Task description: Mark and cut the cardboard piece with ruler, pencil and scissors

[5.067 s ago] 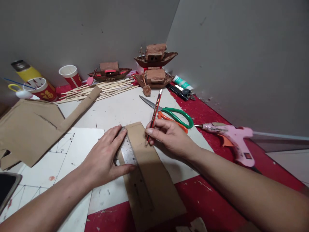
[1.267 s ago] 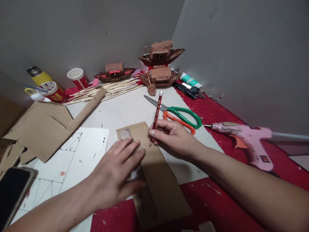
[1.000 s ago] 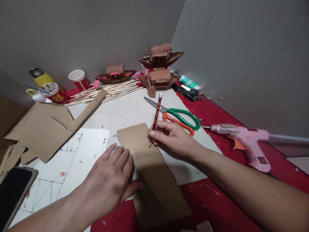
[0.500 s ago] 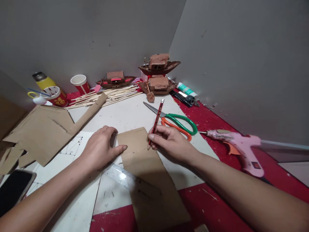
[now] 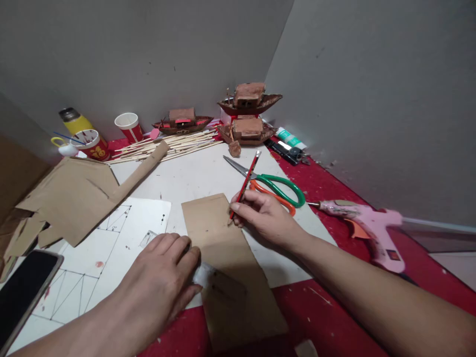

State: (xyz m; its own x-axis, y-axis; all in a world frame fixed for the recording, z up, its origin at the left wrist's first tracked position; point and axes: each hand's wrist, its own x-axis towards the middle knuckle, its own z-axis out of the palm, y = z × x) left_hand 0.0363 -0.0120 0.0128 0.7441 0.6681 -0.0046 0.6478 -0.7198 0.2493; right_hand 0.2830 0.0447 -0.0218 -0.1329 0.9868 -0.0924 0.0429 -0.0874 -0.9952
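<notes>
Cardboard strip (image 5: 243,263) lies flat on the bench (image 5: 314,300) in the head view, and I measure all places from it. At its left edge, the left hand (image 5: 163,270) grips the clear ruler (image 5: 208,275), which comes out between thumb and fingers and crosses obliquely onto the strip. Over its right edge, the right hand (image 5: 262,214) pinches the pencil (image 5: 247,183), inclined, with the point close above or on the strip; whether it really touches, I cannot tell.

To do this step well, I would first turn the ruler until its edge agrees with the small dark mark on the strip, then press it down with spread fingers, and draw lightly, keeping the pencil at one constant angle.

About writing: the paper cup (image 5: 88,148), behind and left of the strip, bears a golden character, probably 福. The tube (image 5: 291,139), behind and right of it, has print too small for reading. Signs on the drawn sheet (image 5: 147,213), to its left, are not legible. No brand is readable.
</notes>
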